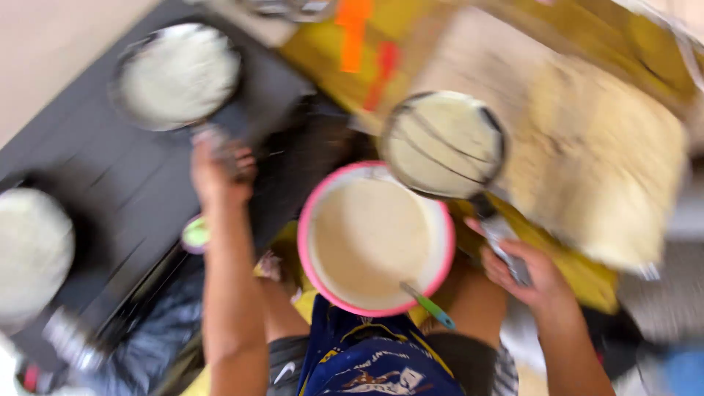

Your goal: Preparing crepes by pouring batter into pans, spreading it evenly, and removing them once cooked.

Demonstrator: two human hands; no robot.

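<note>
The picture is motion-blurred. My left hand [218,170] grips the handle of a dark frying pan [177,75] with a pale round pancake in it, resting on a black stove top [110,183]. My right hand [524,275] holds the metal handle of a second pan [444,144], which hangs tilted in the air above a pink-rimmed bowl [375,238] of cream-coloured batter. A green-handled utensil [429,306] leans in the bowl at its near edge. The bowl sits between my knees.
A third pan [29,253] with a pale pancake sits at the left on the stove. A stack of thin pale pancakes [601,161] lies on a yellow surface to the right. A small green and pink cup [195,235] stands by the stove edge.
</note>
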